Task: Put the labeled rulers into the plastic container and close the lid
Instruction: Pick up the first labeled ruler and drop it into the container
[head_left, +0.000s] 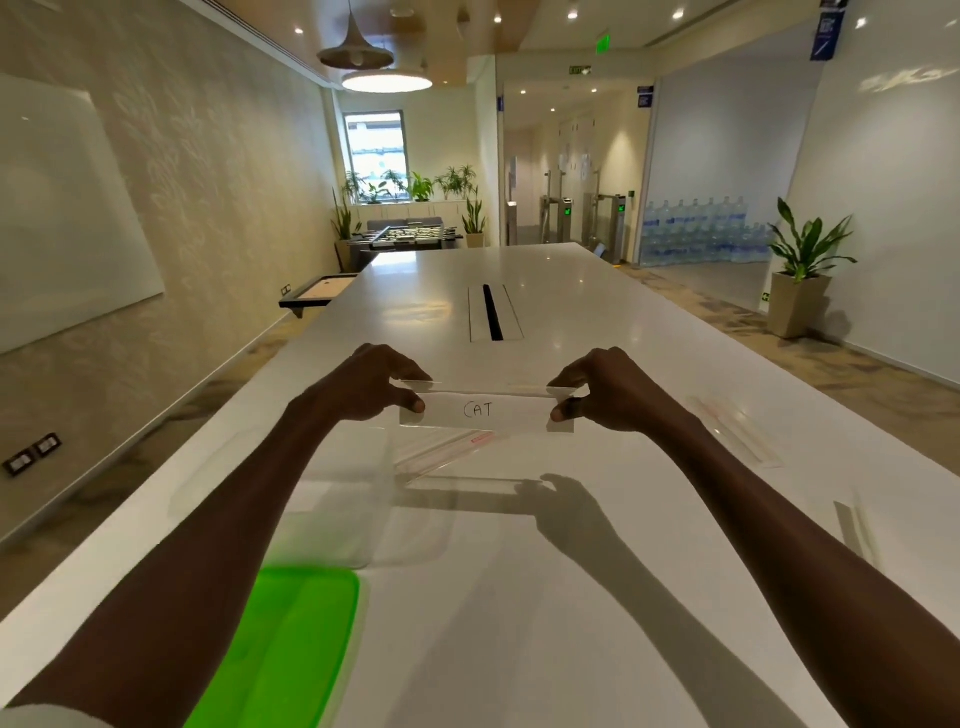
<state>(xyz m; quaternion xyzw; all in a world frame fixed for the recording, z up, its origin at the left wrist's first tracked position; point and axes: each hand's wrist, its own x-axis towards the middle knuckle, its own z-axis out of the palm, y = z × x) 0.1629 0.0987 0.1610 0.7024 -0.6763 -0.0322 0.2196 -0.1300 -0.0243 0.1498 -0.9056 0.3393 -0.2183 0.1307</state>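
Observation:
I hold a clear ruler (485, 412) with a white label reading "CAT" level in front of me, above the table. My left hand (371, 384) pinches its left end and my right hand (605, 391) pinches its right end. Directly below it stands a clear plastic container (415, 519) with another clear ruler (447, 452) lying inside, red print on it. The green lid (291, 644) lies flat on the table at the near left, partly under my left forearm. Two more clear rulers lie on the table to the right, one ruler (737, 431) farther and one ruler (854, 530) nearer.
The long white table (545, 291) runs away from me, with a cable slot (492, 312) in its middle. A potted plant (802, 270) stands on the floor to the right, and a wall runs along the left.

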